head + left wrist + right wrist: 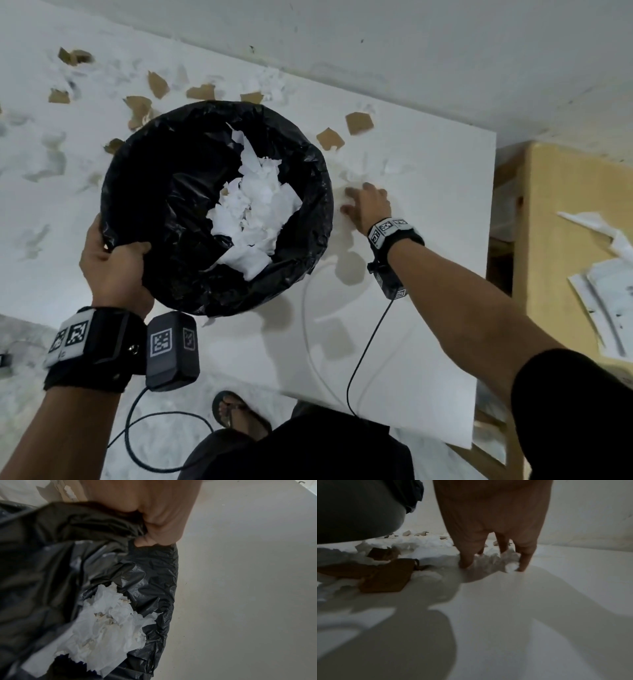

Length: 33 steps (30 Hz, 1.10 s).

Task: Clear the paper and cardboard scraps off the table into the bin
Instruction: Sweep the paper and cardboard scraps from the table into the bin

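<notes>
Clutching one bin [322,192], left grip [113,270]; right grip [368,205] spread, touching paper scraps [356,174].

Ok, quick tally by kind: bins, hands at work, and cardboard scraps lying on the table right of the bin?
Black-lined bin: 1
Hands: 2, the left hand gripping the bin's rim, the right hand touching white paper scraps
Cardboard scraps right of the bin: 2
Total: 5
Paper scraps are too blurred to count.
</notes>
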Each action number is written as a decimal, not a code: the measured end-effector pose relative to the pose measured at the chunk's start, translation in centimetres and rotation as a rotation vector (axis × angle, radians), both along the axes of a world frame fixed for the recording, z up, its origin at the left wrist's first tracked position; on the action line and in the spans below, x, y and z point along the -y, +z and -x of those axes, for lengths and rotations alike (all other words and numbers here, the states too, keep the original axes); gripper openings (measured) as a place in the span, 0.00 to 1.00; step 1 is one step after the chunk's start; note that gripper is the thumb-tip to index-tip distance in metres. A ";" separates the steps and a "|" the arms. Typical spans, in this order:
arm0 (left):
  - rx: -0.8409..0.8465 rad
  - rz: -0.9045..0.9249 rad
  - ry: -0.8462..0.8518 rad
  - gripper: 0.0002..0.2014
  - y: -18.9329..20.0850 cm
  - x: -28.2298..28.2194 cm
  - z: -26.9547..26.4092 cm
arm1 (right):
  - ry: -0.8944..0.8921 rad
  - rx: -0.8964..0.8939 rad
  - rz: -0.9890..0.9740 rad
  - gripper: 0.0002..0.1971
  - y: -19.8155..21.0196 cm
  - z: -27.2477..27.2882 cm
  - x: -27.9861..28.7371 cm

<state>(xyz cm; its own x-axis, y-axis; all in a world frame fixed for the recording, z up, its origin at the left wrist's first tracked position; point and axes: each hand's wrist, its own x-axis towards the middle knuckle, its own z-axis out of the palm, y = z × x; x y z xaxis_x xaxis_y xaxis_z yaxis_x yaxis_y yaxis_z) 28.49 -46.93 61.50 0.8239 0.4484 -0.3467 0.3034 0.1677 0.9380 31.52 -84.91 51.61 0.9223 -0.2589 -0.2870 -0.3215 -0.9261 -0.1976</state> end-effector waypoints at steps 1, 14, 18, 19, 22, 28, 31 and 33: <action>0.003 -0.007 0.008 0.35 -0.1 0.0 -0.1 | 0.046 0.037 -0.002 0.17 -0.1 -0.3 -0.1; 0.013 -0.003 0.030 0.36 0.1 -0.1 -1.8 | -0.030 0.162 0.021 0.17 2.1 -5.2 7.3; 0.019 0.000 0.050 0.37 0.1 0.2 -2.2 | 0.012 0.034 0.032 0.16 1.0 -4.8 7.3; 0.019 0.001 0.049 0.37 0.2 0.3 -2.2 | 0.027 0.036 0.039 0.14 0.9 -4.6 6.9; 0.015 -0.008 0.045 0.36 0.4 0.7 -2.3 | 0.032 0.069 0.000 0.13 1.5 -4.9 5.5; 0.008 0.001 0.063 0.37 0.3 0.6 -2.6 | 0.021 0.591 -0.387 0.09 8.7 -7.6 0.6; 0.010 -0.006 0.058 0.37 0.2 0.6 -2.7 | 0.207 0.782 -0.541 0.08 13.5 -7.4 -3.9; 0.007 0.002 0.055 0.37 0.2 0.9 -2.8 | 0.387 0.779 -0.601 0.07 15.2 -7.0 -7.0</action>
<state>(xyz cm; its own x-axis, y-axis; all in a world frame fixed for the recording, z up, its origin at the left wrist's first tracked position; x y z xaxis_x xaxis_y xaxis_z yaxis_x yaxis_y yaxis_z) 31.29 -47.83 61.67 0.8006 0.4922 -0.3418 0.2872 0.1854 0.9397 38.51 -77.94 66.80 0.8964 0.0805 0.4360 0.3875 -0.6200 -0.6822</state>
